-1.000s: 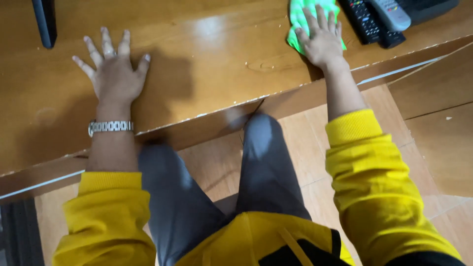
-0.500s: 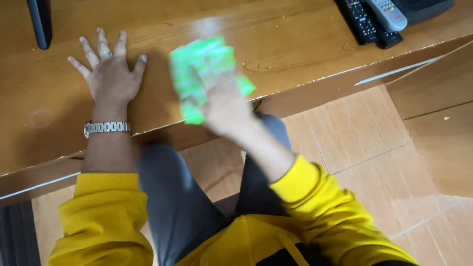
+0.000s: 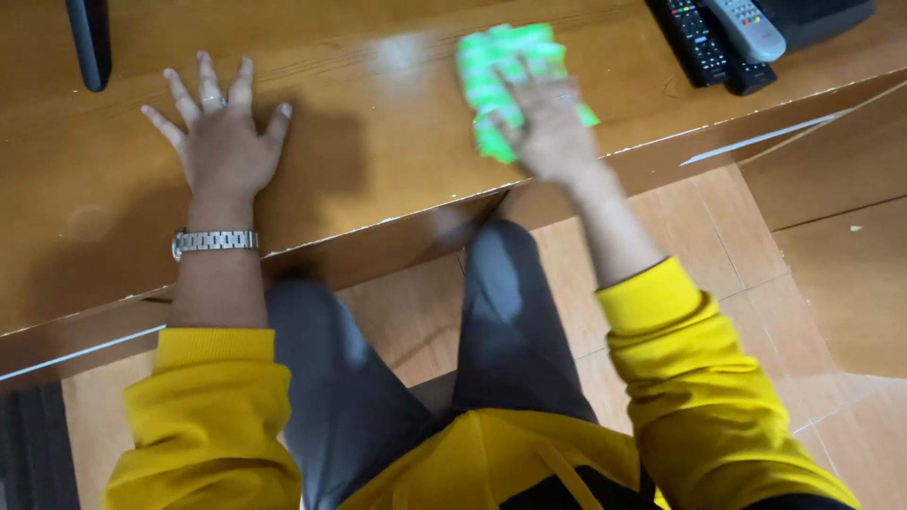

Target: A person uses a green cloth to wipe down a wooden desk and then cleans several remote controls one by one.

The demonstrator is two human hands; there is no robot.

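My right hand (image 3: 548,127) lies flat on a bright green cloth (image 3: 491,71), pressing it against the brown wooden desk (image 3: 378,170) near its front edge; hand and cloth are motion-blurred. My left hand (image 3: 219,142) rests palm down on the desk at the left, fingers spread, holding nothing. It wears a ring and a metal wristwatch (image 3: 213,241). Both arms are in yellow sleeves.
Two remote controls, one black (image 3: 694,38) and one grey (image 3: 751,24), lie at the desk's back right beside a dark device (image 3: 822,14). A black stand (image 3: 90,42) rises at the back left. Below the desk edge are my grey trousers and a tiled floor (image 3: 756,283).
My right hand swept the green cloth from the desk's right end leftward toward the middle, then partway back to the right. My left hand stayed planted.
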